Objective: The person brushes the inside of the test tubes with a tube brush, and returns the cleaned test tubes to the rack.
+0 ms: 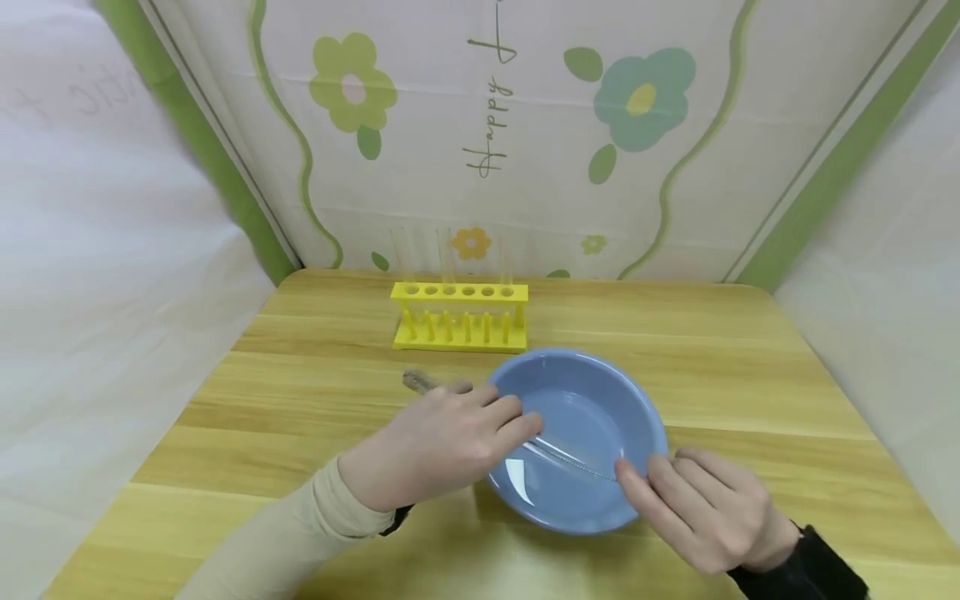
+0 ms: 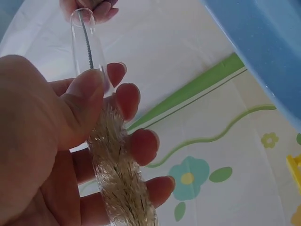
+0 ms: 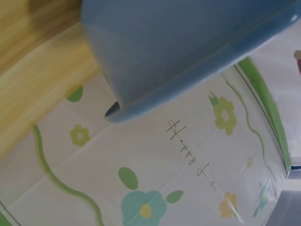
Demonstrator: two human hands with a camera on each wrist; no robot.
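Note:
Over the blue basin (image 1: pixel 577 417), the left hand (image 1: pixel 442 437) grips a clear glass tube. In the left wrist view the left hand (image 2: pixel 70 122) has its fingers and thumb around the tube (image 2: pixel 101 52), with brush bristles (image 2: pixel 122 174) filling the part inside the palm. A thin twisted wire (image 2: pixel 86 42) runs out of the tube's mouth. At the basin's right rim the right hand (image 1: pixel 705 504) pinches the wire's far end. The brush's tip (image 1: pixel 417 381) shows beyond the left hand. The right wrist view does not show the right hand.
A yellow rack (image 1: pixel 460 292) with several holes holds three clear tubes (image 1: pixel 447 258) behind the basin, near the table's (image 1: pixel 300 392) back edge. A white curtain (image 1: pixel 540 192) with printed flowers hangs behind the table.

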